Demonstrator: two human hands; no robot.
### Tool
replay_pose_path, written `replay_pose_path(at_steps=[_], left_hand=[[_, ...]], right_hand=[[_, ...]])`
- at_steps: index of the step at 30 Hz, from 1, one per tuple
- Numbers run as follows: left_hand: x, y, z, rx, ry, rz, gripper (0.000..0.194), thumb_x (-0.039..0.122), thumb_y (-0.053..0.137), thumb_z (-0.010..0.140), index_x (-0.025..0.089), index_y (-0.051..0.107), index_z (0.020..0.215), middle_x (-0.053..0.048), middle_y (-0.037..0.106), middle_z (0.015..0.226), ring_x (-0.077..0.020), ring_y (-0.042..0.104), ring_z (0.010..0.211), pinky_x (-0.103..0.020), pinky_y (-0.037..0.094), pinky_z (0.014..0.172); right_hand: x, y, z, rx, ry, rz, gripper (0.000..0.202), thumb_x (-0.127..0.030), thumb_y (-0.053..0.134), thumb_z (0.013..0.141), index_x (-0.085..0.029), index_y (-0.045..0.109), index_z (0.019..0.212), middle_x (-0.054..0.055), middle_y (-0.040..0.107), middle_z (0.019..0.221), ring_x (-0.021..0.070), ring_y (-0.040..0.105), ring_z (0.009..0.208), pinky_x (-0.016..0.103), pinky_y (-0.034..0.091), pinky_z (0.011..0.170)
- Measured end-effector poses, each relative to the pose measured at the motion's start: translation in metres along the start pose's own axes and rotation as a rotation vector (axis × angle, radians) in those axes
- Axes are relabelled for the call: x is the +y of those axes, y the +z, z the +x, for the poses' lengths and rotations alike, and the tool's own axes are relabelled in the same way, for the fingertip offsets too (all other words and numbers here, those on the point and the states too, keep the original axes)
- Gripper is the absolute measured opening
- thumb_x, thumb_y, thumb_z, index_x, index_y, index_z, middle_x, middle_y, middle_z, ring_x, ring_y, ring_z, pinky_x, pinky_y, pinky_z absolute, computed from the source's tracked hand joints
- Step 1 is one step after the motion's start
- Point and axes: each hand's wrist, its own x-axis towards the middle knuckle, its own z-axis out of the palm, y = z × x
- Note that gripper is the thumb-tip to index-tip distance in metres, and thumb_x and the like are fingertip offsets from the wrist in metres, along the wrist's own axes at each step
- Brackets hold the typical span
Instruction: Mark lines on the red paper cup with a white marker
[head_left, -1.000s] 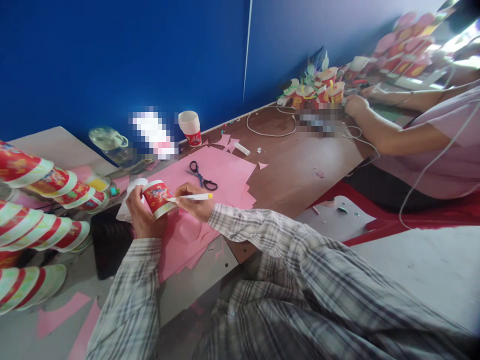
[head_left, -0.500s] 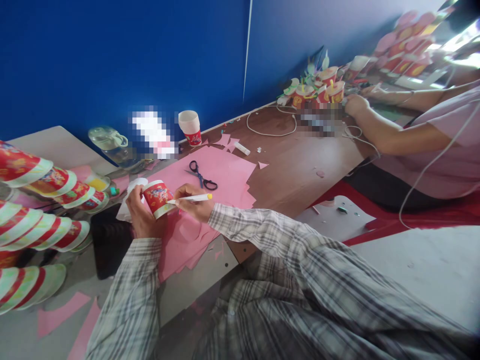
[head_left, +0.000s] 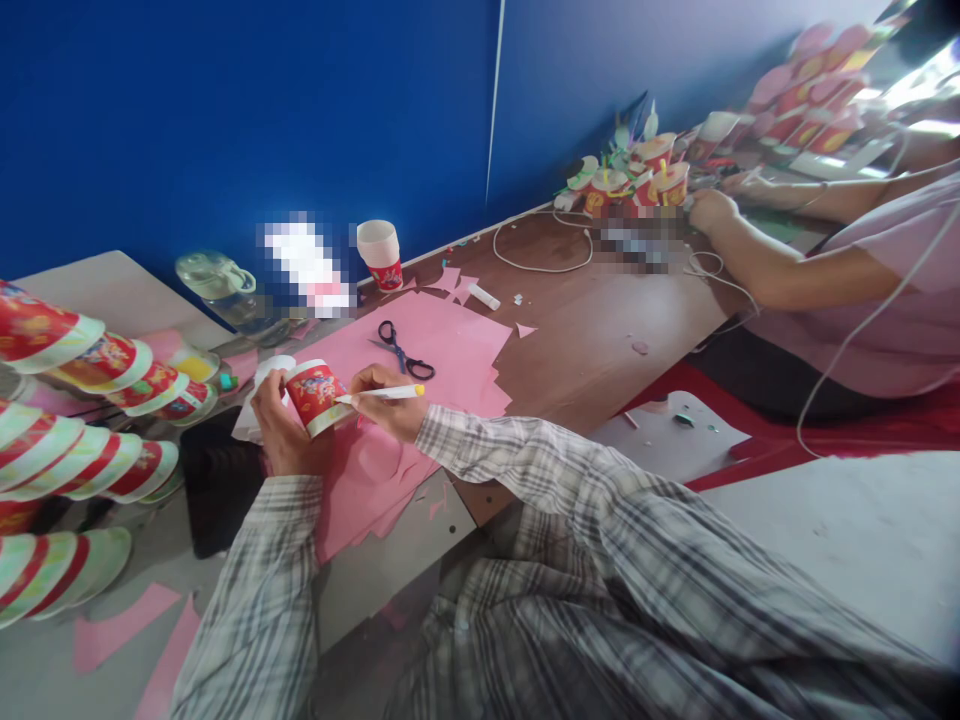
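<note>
My left hand (head_left: 283,428) is closed around a red paper cup (head_left: 313,393) with a colourful printed pattern and pale rims, held tilted above the sheets. In my right hand (head_left: 388,405) is a white marker pen (head_left: 394,393) with a yellow end, gripped between thumb and fingers. Its tip meets or nearly meets the lower right side of the cup; actual contact I cannot tell. Pink paper (head_left: 457,340) lies beneath both hands. Dark-handled scissors (head_left: 403,352) rest on that paper beyond my right hand. Something white (head_left: 253,415) shows behind my left hand.
Stacks of nested red paper cups (head_left: 90,465) fill the left side. A dark flat device (head_left: 217,490) lies beside my left wrist. Near the blue wall stand a clear jug (head_left: 217,285) and stacked cups (head_left: 379,250). At right, another person's hands (head_left: 712,212) work near decorated cups (head_left: 670,183).
Almost nothing differs. The marker pen and my right fingers have shifted very slightly upward along the cup's side; my left hand keeps the cup in place.
</note>
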Motion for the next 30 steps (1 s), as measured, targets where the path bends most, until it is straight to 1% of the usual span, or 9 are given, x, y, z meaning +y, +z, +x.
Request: replay_pose_path(at_steps=[3,10,14,17,21,24,27,30], left_hand=[[-0.002,0.0,0.0,-0.01,0.008,0.002,0.08,0.033,0.061,0.061,0.005,0.025,0.127,-0.02,0.039,0.121,-0.0249,0.04,0.113,-0.044,0.036,0.095],[-0.002,0.002,0.0,0.016,0.046,0.016,0.076,0.033,0.06,0.063,0.005,0.026,0.126,-0.02,0.041,0.119,-0.0246,0.04,0.112,-0.044,0.037,0.094],[0.002,0.0,0.001,-0.017,0.027,0.01,0.077,0.034,0.059,0.064,0.005,0.026,0.126,-0.021,0.04,0.12,-0.0253,0.039,0.114,-0.045,0.036,0.096],[0.005,-0.002,0.001,-0.033,0.013,0.006,0.078,0.035,0.06,0.064,0.005,0.025,0.126,-0.021,0.039,0.121,-0.0256,0.038,0.115,-0.045,0.035,0.096],[0.003,0.0,0.001,-0.008,0.024,0.004,0.076,0.035,0.059,0.064,0.005,0.027,0.126,-0.02,0.04,0.121,-0.0255,0.039,0.114,-0.046,0.035,0.095],[0.0,0.002,0.001,0.019,0.039,0.0,0.075,0.035,0.058,0.064,0.005,0.028,0.126,-0.02,0.041,0.12,-0.0252,0.041,0.112,-0.045,0.037,0.094],[-0.001,0.002,0.001,0.026,0.057,0.003,0.076,0.033,0.059,0.063,0.005,0.027,0.126,-0.02,0.042,0.119,-0.025,0.04,0.113,-0.045,0.037,0.094],[-0.002,0.002,0.0,0.021,0.073,0.002,0.076,0.033,0.059,0.064,0.005,0.026,0.127,-0.02,0.041,0.12,-0.025,0.039,0.114,-0.045,0.036,0.095]], right_hand=[[-0.003,-0.001,0.0,-0.027,0.011,-0.007,0.009,-0.016,0.047,0.072,-0.01,0.05,0.077,0.001,0.053,0.068,0.0064,0.045,0.059,0.019,0.038,0.055],[-0.001,0.0,-0.002,-0.015,-0.012,-0.014,0.013,-0.021,0.048,0.073,-0.01,0.051,0.08,0.002,0.054,0.07,0.0075,0.047,0.06,0.021,0.039,0.056],[0.004,0.001,-0.002,-0.054,-0.038,-0.003,0.015,-0.022,0.049,0.074,-0.011,0.052,0.084,0.002,0.056,0.074,0.0088,0.05,0.064,0.023,0.042,0.061],[0.008,0.001,-0.002,-0.049,-0.048,0.006,0.014,-0.021,0.048,0.074,-0.012,0.052,0.083,0.002,0.056,0.074,0.0087,0.05,0.064,0.023,0.041,0.061],[0.01,0.001,0.0,-0.066,-0.056,0.016,0.012,-0.02,0.048,0.073,-0.011,0.051,0.081,0.001,0.054,0.071,0.0081,0.047,0.061,0.022,0.039,0.058],[0.007,0.0,0.0,-0.052,-0.044,-0.001,0.013,-0.021,0.048,0.073,-0.012,0.052,0.081,0.002,0.055,0.073,0.0083,0.048,0.063,0.022,0.04,0.06],[0.006,0.0,0.0,-0.053,-0.028,-0.019,0.013,-0.021,0.049,0.073,-0.012,0.052,0.081,0.002,0.055,0.074,0.0083,0.048,0.063,0.022,0.039,0.06],[0.007,0.0,0.0,-0.079,-0.023,0.013,0.014,-0.022,0.049,0.073,-0.012,0.052,0.082,0.002,0.055,0.072,0.0082,0.047,0.06,0.023,0.039,0.058]])
